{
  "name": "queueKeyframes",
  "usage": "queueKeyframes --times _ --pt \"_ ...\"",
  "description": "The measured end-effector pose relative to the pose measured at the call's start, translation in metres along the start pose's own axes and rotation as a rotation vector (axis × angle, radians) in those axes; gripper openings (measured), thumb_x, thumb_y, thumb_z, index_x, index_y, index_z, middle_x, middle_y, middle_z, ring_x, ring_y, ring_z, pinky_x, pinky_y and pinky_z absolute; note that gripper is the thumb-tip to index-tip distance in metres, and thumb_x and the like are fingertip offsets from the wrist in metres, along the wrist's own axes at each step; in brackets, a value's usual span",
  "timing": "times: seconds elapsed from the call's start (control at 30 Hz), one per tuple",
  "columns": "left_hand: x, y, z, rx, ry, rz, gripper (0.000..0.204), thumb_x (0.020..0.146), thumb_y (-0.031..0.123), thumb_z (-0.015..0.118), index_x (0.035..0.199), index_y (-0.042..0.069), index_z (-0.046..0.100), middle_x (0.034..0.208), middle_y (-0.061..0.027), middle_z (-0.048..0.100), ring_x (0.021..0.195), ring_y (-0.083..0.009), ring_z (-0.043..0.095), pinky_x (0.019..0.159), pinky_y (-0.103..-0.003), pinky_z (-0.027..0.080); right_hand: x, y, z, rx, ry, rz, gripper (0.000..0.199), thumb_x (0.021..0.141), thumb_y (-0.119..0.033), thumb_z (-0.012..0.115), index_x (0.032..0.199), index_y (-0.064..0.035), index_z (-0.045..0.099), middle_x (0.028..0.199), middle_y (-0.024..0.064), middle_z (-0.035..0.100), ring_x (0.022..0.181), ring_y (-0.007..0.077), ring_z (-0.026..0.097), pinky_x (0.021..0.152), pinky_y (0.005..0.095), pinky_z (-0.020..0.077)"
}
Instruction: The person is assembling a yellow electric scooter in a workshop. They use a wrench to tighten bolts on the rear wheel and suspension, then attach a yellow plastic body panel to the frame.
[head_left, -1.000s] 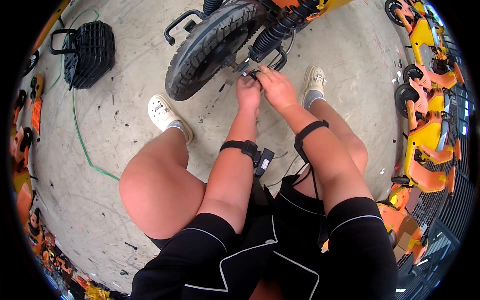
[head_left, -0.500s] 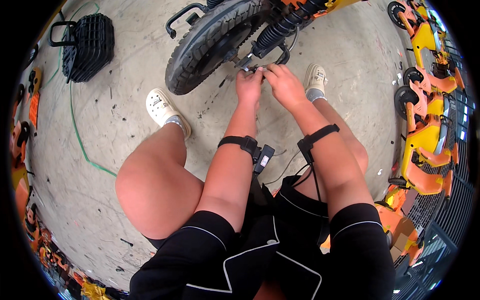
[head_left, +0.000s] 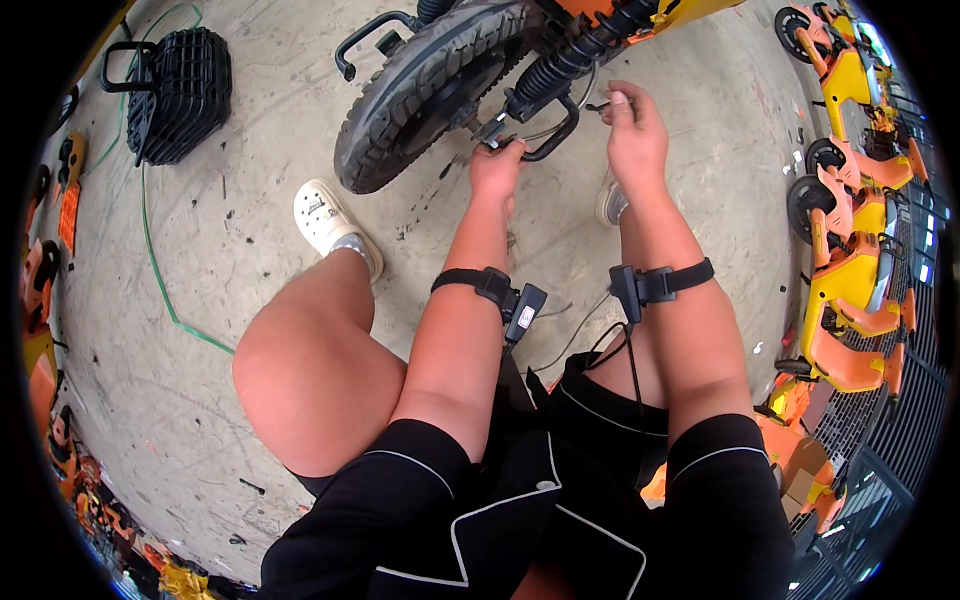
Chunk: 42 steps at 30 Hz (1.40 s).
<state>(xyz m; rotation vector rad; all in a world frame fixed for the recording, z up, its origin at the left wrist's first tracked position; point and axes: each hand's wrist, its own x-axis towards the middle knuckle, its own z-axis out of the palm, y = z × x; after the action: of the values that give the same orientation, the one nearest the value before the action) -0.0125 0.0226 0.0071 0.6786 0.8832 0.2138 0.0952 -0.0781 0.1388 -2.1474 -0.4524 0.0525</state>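
**Hands at the rear wheel of a scooter**

A small dark part (head_left: 492,130) at the hub of the wheel (head_left: 425,90) is gripped by the left hand (head_left: 497,170), its fingers clenched around it just beside the black loop bracket (head_left: 555,135). The part sits low against the tyre, under the coil spring (head_left: 580,55) of the orange frame. A thin dark piece (head_left: 600,105) is pinched between the fingertips of the right hand (head_left: 635,135), which is raised to the right of the bracket and clear of the wheel; what the piece is cannot be told. A thin cable (head_left: 585,95) is seen curving between spring and bracket.

Black straps with small devices are worn on both forearms. A white clog (head_left: 325,220) is planted on the concrete floor (head_left: 250,260) left of the wheel. A black basket (head_left: 180,95) lies well apart at the upper left, with a green wire (head_left: 150,260) trailing across the floor near it. Orange and yellow scooter parts (head_left: 850,230) are stacked along the right rim.
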Motion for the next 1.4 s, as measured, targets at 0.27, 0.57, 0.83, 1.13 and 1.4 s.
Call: queueKeyframes --times 0.27,0.57,0.83,1.13,1.4 --pt "-0.001 0.006 0.01 -0.002 0.1 -0.006 0.028 0.087 0.01 0.071 0.1 0.004 0.047 0.09 -0.0096 0.065 0.084 -0.0199 0.066 0.081 -0.04 0.056 0.014 -0.021 -0.014 0.25 0.038 0.169 0.025 0.101 -0.014 0.052 0.116 0.003 0.061 0.106 0.0108 0.066 0.086 0.0148 0.061 0.081 0.0293 0.0537" --pt "0.008 0.007 0.01 0.134 0.097 -0.02 0.029 0.084 0.003 0.066 0.101 0.001 0.043 0.091 -0.0118 0.06 0.081 -0.0213 0.066 0.074 -0.036 0.06 0.021 -0.011 -0.012 0.338 0.028 0.137 0.02 0.1 -0.01 0.051 0.111 0.0026 0.061 0.104 0.0096 0.066 0.084 0.0143 0.062 0.079 0.0289 0.0535" --pt "0.009 0.006 0.016 0.165 0.113 -0.025 0.042 0.083 0.001 0.064 0.108 -0.005 0.032 0.102 -0.0144 0.05 0.085 -0.0207 0.063 0.074 -0.035 0.062 0.021 0.018 -0.006 0.455 0.0 0.205 0.018 0.1 -0.004 0.046 0.109 0.0025 0.06 0.106 0.0105 0.066 0.087 0.0157 0.062 0.082 0.0299 0.0535" --pt "0.017 -0.003 0.01 0.158 0.071 -0.005 0.041 0.085 0.003 0.063 0.11 -0.007 0.033 0.106 -0.016 0.05 0.086 -0.0214 0.063 0.074 -0.034 0.061 0.013 0.021 -0.005 0.416 -0.085 0.148 0.017 0.099 -0.003 0.047 0.107 0.0015 0.061 0.104 0.0087 0.066 0.088 0.0158 0.062 0.084 0.03 0.0522" --pt "0.017 0.0 0.009 0.171 0.014 -0.079 0.06 0.08 0.002 0.063 0.125 -0.001 0.024 0.121 -0.0159 0.042 0.091 -0.0213 0.059 0.07 -0.03 0.057 0.005 0.024 0.008 0.197 -0.087 -0.142 0.013 0.095 -0.001 0.053 0.103 -0.0007 0.064 0.101 0.0103 0.066 0.089 0.0192 0.064 0.082 0.0318 0.0512"
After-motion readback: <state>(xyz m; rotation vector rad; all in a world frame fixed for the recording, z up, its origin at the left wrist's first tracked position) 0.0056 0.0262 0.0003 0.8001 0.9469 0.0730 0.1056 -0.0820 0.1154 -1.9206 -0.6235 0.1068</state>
